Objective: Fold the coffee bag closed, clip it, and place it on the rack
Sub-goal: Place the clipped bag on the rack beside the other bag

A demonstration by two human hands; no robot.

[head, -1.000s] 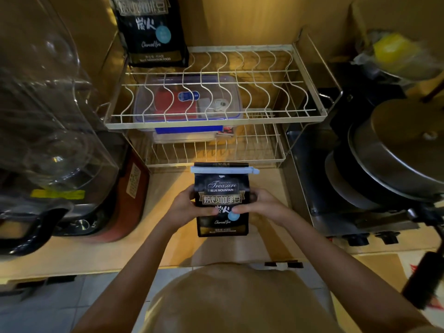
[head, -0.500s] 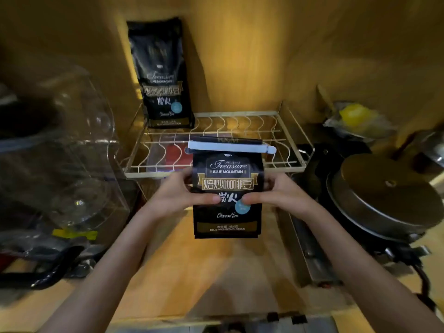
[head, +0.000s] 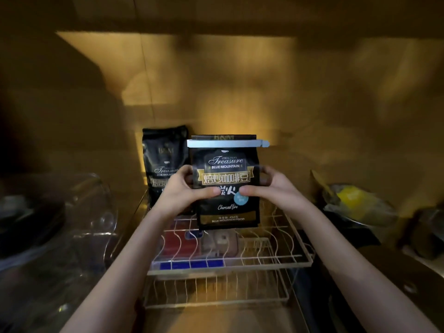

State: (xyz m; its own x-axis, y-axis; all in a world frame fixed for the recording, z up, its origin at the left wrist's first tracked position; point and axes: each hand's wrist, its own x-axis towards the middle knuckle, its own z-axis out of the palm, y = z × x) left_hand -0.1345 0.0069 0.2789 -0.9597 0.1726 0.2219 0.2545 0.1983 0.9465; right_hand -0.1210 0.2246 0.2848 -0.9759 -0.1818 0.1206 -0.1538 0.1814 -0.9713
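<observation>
Above the upper tier of the wire rack (head: 298, 261), the black coffee bag (head: 227, 186) is held upright, label toward the camera, its bottom edge just over the wires; whether it touches them cannot be told. Its top is folded over and pinched shut by a pale blue clip (head: 227, 143) that runs the full width of the bag and sticks out a little past its right edge. The left hand (head: 185, 191) is clamped on the left side of the bag, thumb pressed across the front near the middle of the label and fingers wrapped behind. The right hand (head: 271, 188) grips the right side the same way, and the two thumb tips nearly meet on the front of the bag. Just to the left and slightly behind stands a second coffee bag (head: 163, 162) of the same brand, taller (no clip shows on its crimped top), at the back left corner of the rack, partly hidden by the left hand. Under the top wires lies a clear container with red and blue parts (head: 192, 251), and a lower wire shelf (head: 216, 292) juts forward beneath it. To the left sits a large clear plastic vessel (head: 79, 224), blurred. To the right a yellow object in a wrinkled wrapper (head: 355, 200) rests near the wooden wall (head: 240, 80).
</observation>
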